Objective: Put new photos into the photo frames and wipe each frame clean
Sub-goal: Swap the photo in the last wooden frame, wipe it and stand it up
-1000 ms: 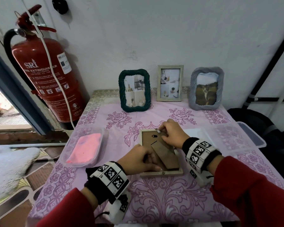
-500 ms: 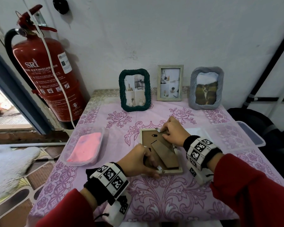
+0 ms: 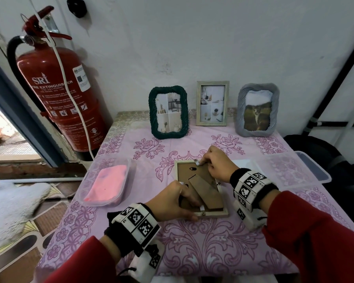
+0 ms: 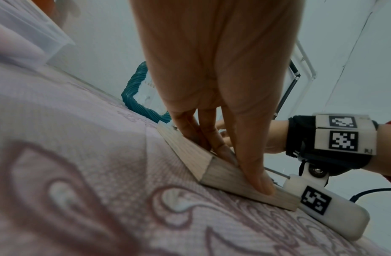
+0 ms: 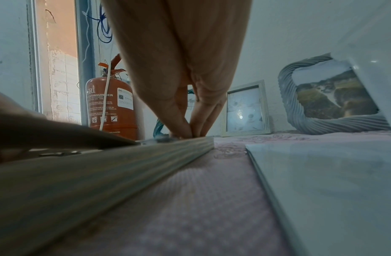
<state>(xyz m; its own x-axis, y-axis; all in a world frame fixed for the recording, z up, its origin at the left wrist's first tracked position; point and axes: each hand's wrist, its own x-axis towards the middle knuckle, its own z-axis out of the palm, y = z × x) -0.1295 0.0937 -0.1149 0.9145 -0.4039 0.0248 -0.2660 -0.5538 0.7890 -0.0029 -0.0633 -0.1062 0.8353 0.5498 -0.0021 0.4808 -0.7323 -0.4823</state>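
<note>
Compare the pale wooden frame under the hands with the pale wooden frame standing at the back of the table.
The frame under the hands lies face down on the tablecloth; the standing frame is upright by the wall. The lying one shows its brown backing and folded stand; the standing one shows a photo collage. The left hand holds the lying frame's near corner and the right hand works a tab at its far edge; nobody touches the standing one. Both are pale, rectangular wood.

front cloth (image 3: 213, 248) bare | tub (image 3: 108, 180) left; lid (image 3: 307, 170) right | upright frames (image 3: 212, 103) block rear
</note>
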